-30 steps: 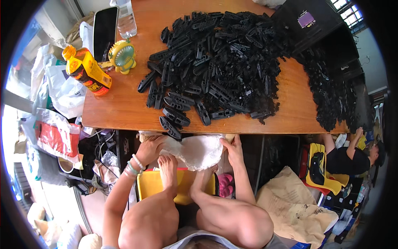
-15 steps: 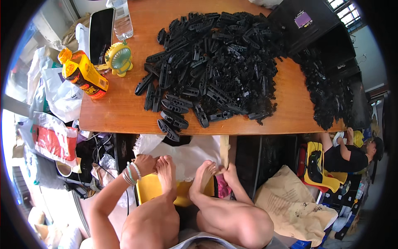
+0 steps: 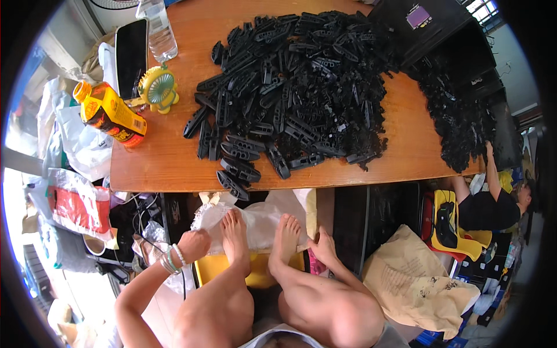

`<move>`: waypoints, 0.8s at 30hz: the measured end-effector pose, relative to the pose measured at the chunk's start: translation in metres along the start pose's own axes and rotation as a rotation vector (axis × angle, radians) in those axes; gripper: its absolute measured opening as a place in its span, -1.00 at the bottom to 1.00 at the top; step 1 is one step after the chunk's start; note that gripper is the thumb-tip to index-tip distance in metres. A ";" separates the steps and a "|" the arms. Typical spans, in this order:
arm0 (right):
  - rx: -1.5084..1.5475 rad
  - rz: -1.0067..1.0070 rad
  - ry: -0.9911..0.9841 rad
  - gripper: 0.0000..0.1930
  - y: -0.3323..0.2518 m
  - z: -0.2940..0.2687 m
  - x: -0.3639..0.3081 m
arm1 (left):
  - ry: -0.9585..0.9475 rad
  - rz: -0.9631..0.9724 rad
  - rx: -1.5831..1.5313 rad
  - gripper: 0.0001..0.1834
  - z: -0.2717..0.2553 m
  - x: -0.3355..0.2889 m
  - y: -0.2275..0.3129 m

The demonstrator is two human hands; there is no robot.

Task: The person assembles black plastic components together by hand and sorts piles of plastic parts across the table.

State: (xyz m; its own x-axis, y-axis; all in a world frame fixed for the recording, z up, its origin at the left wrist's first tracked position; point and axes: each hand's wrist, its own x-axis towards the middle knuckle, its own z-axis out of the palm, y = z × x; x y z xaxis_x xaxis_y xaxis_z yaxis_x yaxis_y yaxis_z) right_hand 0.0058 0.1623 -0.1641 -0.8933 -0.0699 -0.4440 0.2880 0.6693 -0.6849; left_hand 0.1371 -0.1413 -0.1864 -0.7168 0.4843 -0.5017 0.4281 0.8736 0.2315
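Note:
I sit at a wooden table [image 3: 168, 165] that carries a big heap of black plastic parts [image 3: 296, 87]. Under its front edge hangs a whitish plastic bag [image 3: 261, 217]. My left hand [image 3: 194, 243], with bracelets on the wrist, is closed on the bag's left edge. My right hand [image 3: 322, 246] grips its right edge beside my right foot. Both bare feet rest on a yellow stool [image 3: 261, 272] in front of the bag. A few black parts [image 3: 232, 184] lie right at the table edge above the bag.
On the table's left stand an orange bottle [image 3: 110, 113], a small yellow fan [image 3: 158, 87], a dark phone [image 3: 130, 58] and a clear water bottle [image 3: 156, 29]. Black boxes [image 3: 435, 26] stand at the back right. Another person [image 3: 493, 203] crouches at right; a brown paper sack [image 3: 418, 278] lies on the floor.
Both hands have dropped from just under the table edge to beside my feet, pulling the bag's edges down and apart. My feet have shifted forward on the stool.

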 end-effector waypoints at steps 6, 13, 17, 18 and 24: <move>-0.227 -0.639 0.167 -0.51 0.012 -0.047 -0.084 | 0.492 -0.042 -0.362 -0.71 -0.107 0.083 0.031; -0.391 -0.832 0.354 -0.87 -0.029 -0.103 -0.066 | 0.270 0.014 -0.300 -0.71 -0.087 0.095 0.012; -0.210 -0.985 0.592 -0.82 -0.082 -0.124 -0.075 | 0.622 0.444 -0.204 -0.78 -0.151 0.046 0.067; -0.175 -0.949 0.632 -0.82 -0.092 -0.125 -0.067 | 0.852 0.489 -0.201 -0.76 -0.160 0.036 0.077; -0.254 -0.915 0.453 -0.91 -0.132 -0.124 -0.014 | 1.135 0.123 -0.061 -0.54 -0.194 0.027 0.059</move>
State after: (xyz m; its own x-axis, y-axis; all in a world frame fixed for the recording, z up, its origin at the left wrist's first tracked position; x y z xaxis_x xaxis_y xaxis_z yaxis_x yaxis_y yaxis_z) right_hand -0.0624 0.1668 0.0044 -0.7944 -0.3789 0.4748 -0.5955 0.6399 -0.4857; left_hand 0.0364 -0.0671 -0.0245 -0.7688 0.3047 0.5622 0.5246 0.8032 0.2822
